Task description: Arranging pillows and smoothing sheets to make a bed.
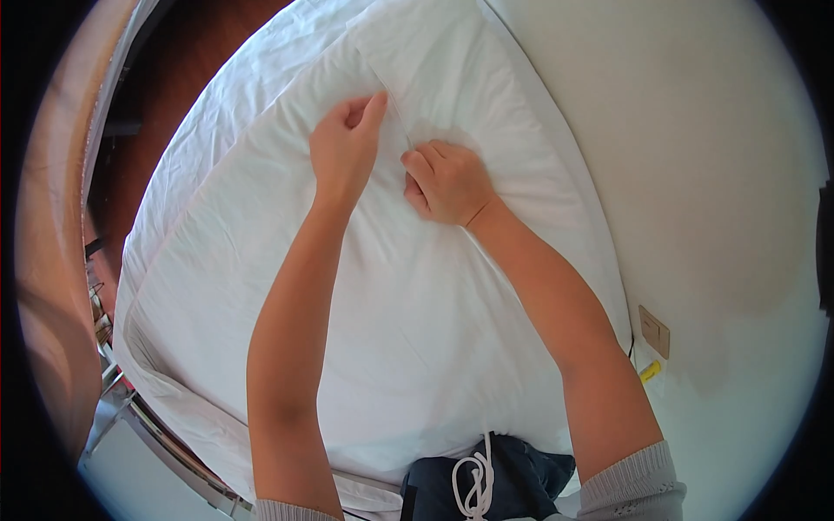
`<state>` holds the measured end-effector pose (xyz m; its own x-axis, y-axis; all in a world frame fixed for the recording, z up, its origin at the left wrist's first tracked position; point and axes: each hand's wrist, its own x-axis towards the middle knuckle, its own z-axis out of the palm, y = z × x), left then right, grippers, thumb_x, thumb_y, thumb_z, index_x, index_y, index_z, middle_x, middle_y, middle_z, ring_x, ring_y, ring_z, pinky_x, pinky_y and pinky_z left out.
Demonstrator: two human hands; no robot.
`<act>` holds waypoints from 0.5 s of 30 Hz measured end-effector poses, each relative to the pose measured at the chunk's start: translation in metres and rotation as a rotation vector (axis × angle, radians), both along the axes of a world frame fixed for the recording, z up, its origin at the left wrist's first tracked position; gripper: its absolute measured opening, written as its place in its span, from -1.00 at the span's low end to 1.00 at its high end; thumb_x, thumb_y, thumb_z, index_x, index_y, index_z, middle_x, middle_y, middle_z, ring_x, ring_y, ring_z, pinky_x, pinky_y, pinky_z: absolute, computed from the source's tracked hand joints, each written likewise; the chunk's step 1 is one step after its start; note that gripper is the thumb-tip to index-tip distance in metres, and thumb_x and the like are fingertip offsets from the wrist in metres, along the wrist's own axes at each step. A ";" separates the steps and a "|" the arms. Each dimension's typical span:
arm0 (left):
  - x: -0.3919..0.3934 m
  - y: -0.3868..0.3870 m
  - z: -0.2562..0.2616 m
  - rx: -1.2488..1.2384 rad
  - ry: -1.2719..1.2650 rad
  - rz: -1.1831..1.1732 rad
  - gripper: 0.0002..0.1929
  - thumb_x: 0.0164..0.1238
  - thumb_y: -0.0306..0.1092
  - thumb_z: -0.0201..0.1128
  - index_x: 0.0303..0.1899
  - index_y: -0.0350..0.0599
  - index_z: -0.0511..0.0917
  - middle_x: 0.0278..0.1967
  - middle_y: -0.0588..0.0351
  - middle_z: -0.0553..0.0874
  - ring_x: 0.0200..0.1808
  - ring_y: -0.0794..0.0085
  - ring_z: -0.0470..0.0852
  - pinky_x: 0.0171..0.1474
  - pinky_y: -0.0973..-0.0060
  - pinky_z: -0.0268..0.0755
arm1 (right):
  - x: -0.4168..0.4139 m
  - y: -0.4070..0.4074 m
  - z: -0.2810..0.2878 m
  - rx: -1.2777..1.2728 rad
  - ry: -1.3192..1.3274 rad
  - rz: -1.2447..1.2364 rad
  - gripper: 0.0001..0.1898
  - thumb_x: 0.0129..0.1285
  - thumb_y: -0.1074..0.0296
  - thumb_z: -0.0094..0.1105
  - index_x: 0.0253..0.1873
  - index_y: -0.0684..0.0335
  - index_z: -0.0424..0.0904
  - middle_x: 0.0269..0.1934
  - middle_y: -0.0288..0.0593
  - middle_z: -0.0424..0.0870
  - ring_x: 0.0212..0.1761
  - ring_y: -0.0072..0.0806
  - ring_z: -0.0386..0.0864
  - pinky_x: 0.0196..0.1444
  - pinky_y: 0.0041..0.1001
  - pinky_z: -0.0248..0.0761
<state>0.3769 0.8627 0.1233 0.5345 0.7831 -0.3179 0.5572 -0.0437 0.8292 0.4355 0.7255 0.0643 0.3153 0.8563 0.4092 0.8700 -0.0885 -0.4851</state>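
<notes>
White bedding [391, 312] with a smooth fabric cover spreads over the bed in front of me. A thin straight seam or edge [393, 98] runs down the cover between my hands. My left hand [345, 153] is just left of that line, thumb and fingers drawn together near it; whether cloth is pinched there is hidden. At the line's lower end, my right hand [449, 182] is curled, its thumb and forefinger gripping the cover where line and hand meet. Below my right wrist a pale ridge [495, 264] continues in the fabric.
A pale wall [690, 163] with a switch plate or socket [654, 332] borders the bed's right side. Near it is a small yellow object [650, 372]. To the left are a reddish-brown floor [195, 58], an orange-tan curtain [55, 260] and a white-topped piece of furniture [146, 462].
</notes>
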 end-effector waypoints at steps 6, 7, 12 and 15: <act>0.031 0.009 -0.003 0.100 0.083 0.048 -0.73 0.25 -0.20 0.21 -0.31 -0.27 0.60 -0.38 0.09 0.68 -0.38 0.50 0.61 -0.23 0.53 0.42 | -0.004 0.006 0.001 0.049 -0.011 0.030 -0.76 -0.15 0.47 0.17 -0.28 0.24 0.44 -0.51 -0.25 0.45 -0.50 -0.37 0.45 -0.49 -0.41 0.35; 0.029 0.006 -0.010 0.099 0.087 0.048 -0.73 0.25 -0.20 0.21 -0.31 -0.27 0.60 -0.38 0.09 0.68 -0.38 0.50 0.61 -0.23 0.53 0.42 | -0.005 0.006 0.001 0.048 -0.007 0.030 -0.76 -0.15 0.47 0.17 -0.28 0.24 0.44 -0.51 -0.25 0.45 -0.50 -0.37 0.45 -0.49 -0.41 0.35; 0.025 0.002 -0.030 -0.160 -0.377 0.277 -0.82 0.31 -0.30 0.16 -0.32 -0.23 0.52 -0.54 0.23 0.53 -0.50 0.59 0.46 -0.32 0.61 0.36 | -0.002 0.002 0.003 0.074 -0.019 0.022 -0.79 -0.08 0.46 0.19 -0.27 0.20 0.45 -0.53 -0.28 0.41 -0.52 -0.39 0.43 -0.51 -0.42 0.34; 0.021 -0.003 -0.025 -0.334 -0.558 0.394 -0.82 0.32 -0.29 0.15 -0.33 -0.23 0.52 -0.51 0.21 0.56 -0.48 0.59 0.48 -0.33 0.60 0.35 | -0.002 0.002 0.003 0.125 0.000 0.009 -0.81 -0.04 0.44 0.21 -0.28 0.19 0.46 -0.56 -0.28 0.36 -0.54 -0.38 0.41 -0.53 -0.42 0.31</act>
